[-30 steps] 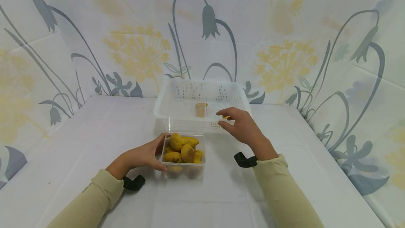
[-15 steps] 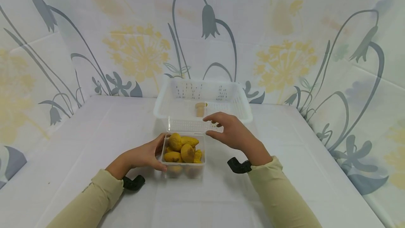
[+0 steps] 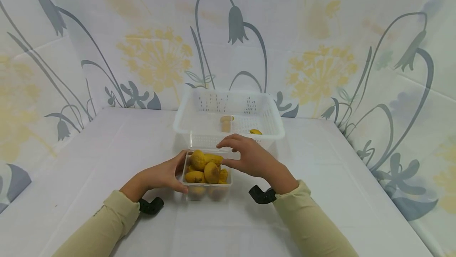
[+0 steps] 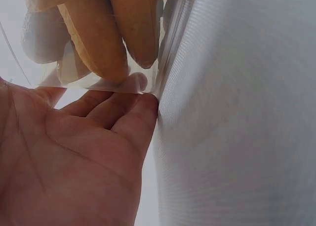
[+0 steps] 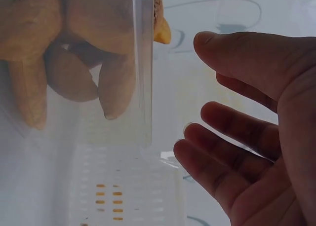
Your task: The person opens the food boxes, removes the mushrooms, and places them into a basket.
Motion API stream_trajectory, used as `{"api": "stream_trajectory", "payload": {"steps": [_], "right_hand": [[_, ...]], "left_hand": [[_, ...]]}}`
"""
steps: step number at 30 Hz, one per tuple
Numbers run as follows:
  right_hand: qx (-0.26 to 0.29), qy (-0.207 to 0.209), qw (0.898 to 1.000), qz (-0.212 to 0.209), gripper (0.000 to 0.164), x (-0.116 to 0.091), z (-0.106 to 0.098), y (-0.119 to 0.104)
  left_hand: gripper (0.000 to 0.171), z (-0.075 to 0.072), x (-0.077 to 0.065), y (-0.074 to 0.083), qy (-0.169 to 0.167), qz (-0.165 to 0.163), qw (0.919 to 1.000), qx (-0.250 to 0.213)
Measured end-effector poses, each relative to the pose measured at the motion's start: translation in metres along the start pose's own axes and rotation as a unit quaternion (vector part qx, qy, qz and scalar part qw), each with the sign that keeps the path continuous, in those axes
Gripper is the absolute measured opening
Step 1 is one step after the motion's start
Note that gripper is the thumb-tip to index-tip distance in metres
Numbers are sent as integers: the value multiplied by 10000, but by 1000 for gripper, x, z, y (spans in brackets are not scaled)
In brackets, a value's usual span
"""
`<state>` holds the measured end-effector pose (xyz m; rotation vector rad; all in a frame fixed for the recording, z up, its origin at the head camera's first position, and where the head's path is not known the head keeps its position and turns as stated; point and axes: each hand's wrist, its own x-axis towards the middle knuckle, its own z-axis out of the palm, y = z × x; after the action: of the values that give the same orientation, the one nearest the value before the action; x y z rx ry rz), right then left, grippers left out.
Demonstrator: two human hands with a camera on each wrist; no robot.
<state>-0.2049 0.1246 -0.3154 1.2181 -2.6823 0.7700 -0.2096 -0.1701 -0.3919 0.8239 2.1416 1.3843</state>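
Note:
A clear plastic box [image 3: 208, 185] stands on the table, heaped with several yellow, mango-like fruits [image 3: 211, 172]. My left hand [image 3: 160, 176] holds its left side, thumb at the near corner and fingers behind; in the left wrist view, fingers [image 4: 131, 122] touch the clear wall low down. My right hand [image 3: 251, 158] hovers by the box's right rim with nothing in it. Its thumb and fingers are spread apart, and the thumb tip overlaps the rim in the head view. The right wrist view shows this hand [image 5: 291, 137] apart from the box wall.
Behind the box stands a white perforated basket [image 3: 183, 118]. It holds a yellow fruit [image 3: 255, 132] at the right and a paler fruit [image 3: 226, 118] near the middle. The box's transparent raised lid [image 3: 206, 143] overlaps the basket's front. A white cloth [image 3: 124, 146] covers the table.
My right hand has moved from over the basket leftward and nearer, to the box's right rim. A yellow fruit in the basket now shows fully. The left hand stays put.

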Motion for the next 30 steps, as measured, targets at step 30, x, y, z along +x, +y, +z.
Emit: {"api": "stream_trajectory", "payload": {"steps": [30], "right_hand": [[91,-603,9977,-292,29,6,30,-14]], "left_hand": [[101,1,0,3,36,-65,9999,72]]}}
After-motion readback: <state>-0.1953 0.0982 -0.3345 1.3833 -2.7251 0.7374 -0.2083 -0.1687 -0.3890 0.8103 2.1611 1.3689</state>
